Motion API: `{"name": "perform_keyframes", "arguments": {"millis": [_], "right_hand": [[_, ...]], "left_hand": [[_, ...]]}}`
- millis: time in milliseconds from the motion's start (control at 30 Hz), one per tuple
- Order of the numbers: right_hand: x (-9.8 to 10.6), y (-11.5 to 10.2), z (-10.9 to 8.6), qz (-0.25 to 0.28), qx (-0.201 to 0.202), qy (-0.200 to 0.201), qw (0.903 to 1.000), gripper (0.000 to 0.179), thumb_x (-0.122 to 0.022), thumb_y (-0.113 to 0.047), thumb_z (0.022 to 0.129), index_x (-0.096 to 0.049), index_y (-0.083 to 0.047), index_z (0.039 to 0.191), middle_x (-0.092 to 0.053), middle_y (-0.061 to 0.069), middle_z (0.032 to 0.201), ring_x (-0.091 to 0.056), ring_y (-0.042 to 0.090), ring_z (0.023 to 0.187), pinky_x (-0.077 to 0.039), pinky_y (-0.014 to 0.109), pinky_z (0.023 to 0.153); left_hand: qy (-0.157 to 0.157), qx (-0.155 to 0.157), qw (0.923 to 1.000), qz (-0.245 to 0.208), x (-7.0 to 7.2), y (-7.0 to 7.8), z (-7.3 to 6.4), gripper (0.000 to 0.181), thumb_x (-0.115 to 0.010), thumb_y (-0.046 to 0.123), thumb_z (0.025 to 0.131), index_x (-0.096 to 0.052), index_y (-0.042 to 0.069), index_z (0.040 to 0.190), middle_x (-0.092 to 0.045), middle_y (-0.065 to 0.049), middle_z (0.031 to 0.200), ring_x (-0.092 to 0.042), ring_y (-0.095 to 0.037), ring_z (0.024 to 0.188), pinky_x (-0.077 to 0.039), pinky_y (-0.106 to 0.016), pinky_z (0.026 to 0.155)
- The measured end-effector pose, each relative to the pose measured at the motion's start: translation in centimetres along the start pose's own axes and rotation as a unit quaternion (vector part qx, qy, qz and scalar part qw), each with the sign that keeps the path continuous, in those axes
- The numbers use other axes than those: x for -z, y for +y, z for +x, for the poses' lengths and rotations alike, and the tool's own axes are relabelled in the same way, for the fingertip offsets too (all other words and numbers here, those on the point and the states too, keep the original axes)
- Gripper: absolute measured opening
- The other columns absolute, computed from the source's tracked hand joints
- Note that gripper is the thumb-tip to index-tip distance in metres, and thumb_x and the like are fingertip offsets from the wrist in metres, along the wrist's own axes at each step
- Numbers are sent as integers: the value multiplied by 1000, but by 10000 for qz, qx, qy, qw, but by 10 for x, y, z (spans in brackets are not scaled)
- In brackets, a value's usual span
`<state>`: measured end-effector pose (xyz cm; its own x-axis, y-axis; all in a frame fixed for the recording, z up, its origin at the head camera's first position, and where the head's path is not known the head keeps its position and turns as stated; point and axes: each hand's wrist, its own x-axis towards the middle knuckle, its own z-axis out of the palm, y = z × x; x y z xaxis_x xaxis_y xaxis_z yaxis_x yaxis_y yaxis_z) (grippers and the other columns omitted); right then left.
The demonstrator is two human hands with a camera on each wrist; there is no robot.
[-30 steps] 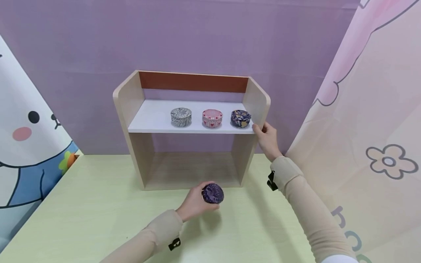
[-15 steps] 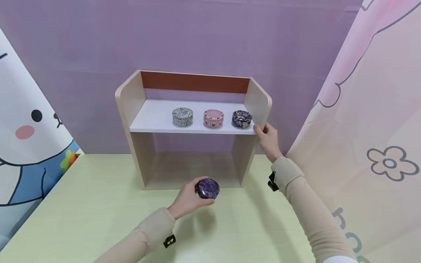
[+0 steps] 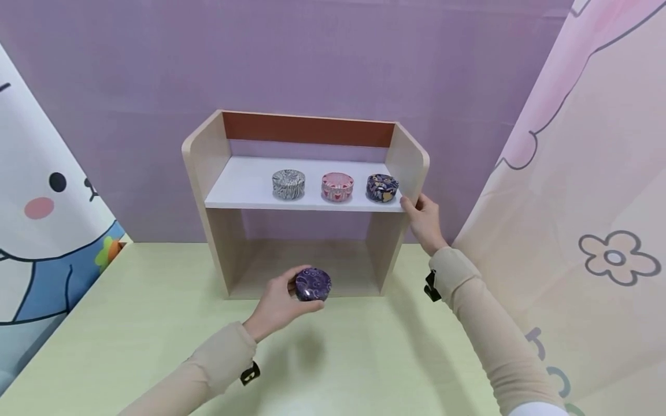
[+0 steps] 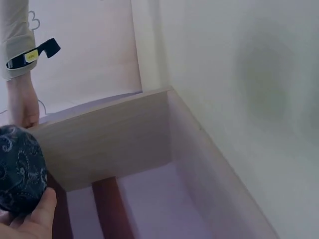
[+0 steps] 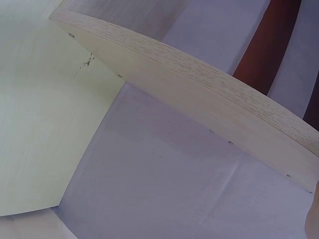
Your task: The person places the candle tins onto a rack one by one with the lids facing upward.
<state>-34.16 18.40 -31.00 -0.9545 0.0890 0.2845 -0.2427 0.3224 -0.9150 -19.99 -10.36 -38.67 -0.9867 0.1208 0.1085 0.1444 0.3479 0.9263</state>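
My left hand (image 3: 278, 303) pinches a round purple tin (image 3: 313, 284) with a swirl pattern between thumb and fingers. It is held above the table, in front of the lower compartment of a small wooden shelf (image 3: 307, 209). In the left wrist view the tin (image 4: 21, 172) shows at the left edge, dark with paisley marks. My right hand (image 3: 424, 222) grips the front edge of the shelf's right side panel. On the white upper board stand a black-and-white tin (image 3: 288, 185), a pink tin (image 3: 337, 187) and a dark blue floral tin (image 3: 382, 188).
The shelf stands on a pale green-yellow table (image 3: 156, 323) against a purple backdrop (image 3: 322, 58). A brown strip (image 3: 312, 128) spans its upper back. Printed cloths hang at both sides, a cartoon cloth (image 3: 52, 231) left and a flower cloth (image 3: 562, 173) right.
My left hand has carried the purple tin to the left and upward in the head view, closer to the lower compartment. The right hand stays on the side panel.
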Motion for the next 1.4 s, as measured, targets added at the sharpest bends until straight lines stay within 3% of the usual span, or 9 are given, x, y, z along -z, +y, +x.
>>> {"name": "perform_keyframes", "arguments": {"millis": [400,533,767,1000,1133,1400], "right_hand": [[0,-1,-1,56,14,23,10000,45,-52,-29,92,-50,-4,130,-54,15,127,-52,24,112,-42,39,99],[0,0,-2,16,18,54,10000,44,-51,-28,92,-50,-4,129,-55,16,126,-52,22,109,-43,38,97],[0,-1,-2,-27,39,103,9999,43,-52,-28,92,-51,-4,128,-57,16,123,-53,22,106,-44,37,95],[1,-1,-2,-19,37,62,10000,44,-52,-28,92,-50,-3,129,-56,17,124,-53,23,108,-44,38,97],[1,-2,-2,19,3,60,10000,44,-52,-27,92,-50,-3,129,-56,17,125,-53,24,109,-44,38,97],[0,-1,-1,9,28,58,10000,44,-52,-28,92,-50,-4,129,-56,16,125,-53,23,109,-44,38,97]], "left_hand": [[246,-516,9964,619,46,30,-3,73,-82,31,66,-50,14,129,-57,-13,119,-60,-22,96,-53,-31,78],[349,-586,9956,641,60,38,-2,74,-82,30,66,-49,13,130,-57,-14,119,-60,-23,97,-53,-31,79],[478,-400,9968,506,85,49,-1,77,-79,31,70,-43,12,135,-51,-17,123,-57,-28,104,-52,-28,82],[612,-268,9955,668,109,60,4,81,-77,38,70,-39,15,138,-47,-16,128,-54,-28,109,-51,-25,81],[833,-158,9935,764,120,65,8,83,-77,41,70,-38,16,139,-48,-17,129,-54,-27,110,-50,-18,78],[1583,-152,9824,978,139,74,19,80,-77,44,69,-44,17,136,-53,-13,127,-53,-20,107,-44,-8,73]]}}
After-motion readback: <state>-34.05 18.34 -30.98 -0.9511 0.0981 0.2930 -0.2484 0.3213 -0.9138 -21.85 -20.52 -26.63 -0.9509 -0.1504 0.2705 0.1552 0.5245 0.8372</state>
